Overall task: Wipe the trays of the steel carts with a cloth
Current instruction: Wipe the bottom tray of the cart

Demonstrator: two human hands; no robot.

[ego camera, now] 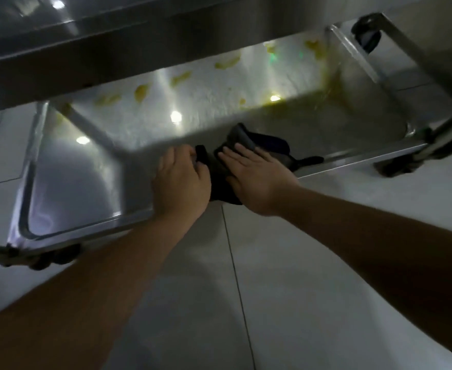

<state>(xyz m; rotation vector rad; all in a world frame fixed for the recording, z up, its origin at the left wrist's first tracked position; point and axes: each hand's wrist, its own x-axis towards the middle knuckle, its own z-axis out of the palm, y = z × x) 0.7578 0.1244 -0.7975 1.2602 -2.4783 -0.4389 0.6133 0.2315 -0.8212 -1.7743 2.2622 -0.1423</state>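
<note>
Fingers of right hand [256,180] lie straight, pressing soft, limp cloth [259,141]; left hand [182,180] pinches its near edge. Yellow smears [179,77] lie beyond fingertips.

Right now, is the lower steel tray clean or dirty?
Dirty: yellow smears dot the far side of the lower steel tray, beyond the dark cloth.

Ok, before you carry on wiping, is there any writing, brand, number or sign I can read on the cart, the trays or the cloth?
None: no text shows in this view.
Lower tray: bare steel with yellow smears and light glare, no label or stamp.
Upper tray: blurred steel, no marking seen.
Cloth: dark, no tag or print visible where the left hand and right hand leave it uncovered.
Wheels: dark and blurred, nothing legible.
</note>
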